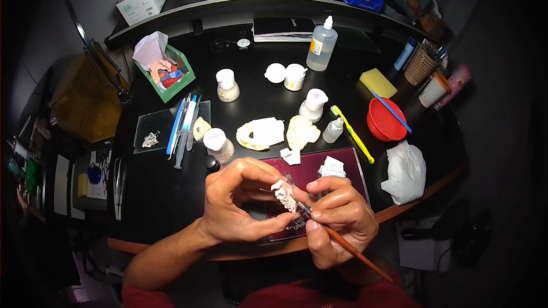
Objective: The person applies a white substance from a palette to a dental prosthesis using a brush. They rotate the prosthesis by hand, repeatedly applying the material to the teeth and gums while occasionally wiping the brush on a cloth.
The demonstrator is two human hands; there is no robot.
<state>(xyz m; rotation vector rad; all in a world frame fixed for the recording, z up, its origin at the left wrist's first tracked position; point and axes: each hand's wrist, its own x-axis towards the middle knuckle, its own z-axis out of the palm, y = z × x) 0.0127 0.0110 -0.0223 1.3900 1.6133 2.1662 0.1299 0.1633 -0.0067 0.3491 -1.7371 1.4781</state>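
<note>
Between the thumb and fingertips of my left hand (237, 202) is a small dental piece (283, 195) with whitish, tooth-like bumps and a pinkish base. My right hand (342, 217) grips a brush (349, 246) with a brown wooden handle and a metal collar. The brush's tip end is at the piece's right side; whether it touches I cannot make out. Beneath both hands lies a dark red mat (357, 182) with whitish debris on it. Folded white paper (331, 167) rests on this mat.
Beyond the hands stand lidded jars (220, 145), yellowish-white moulds (260, 133) and a dropper bottle (333, 130). Toward the right are a yellow-green toothbrush (355, 138), a red bowl (381, 121) and crumpled white tissue (406, 172). A glass plate (149, 126) with tools lies left.
</note>
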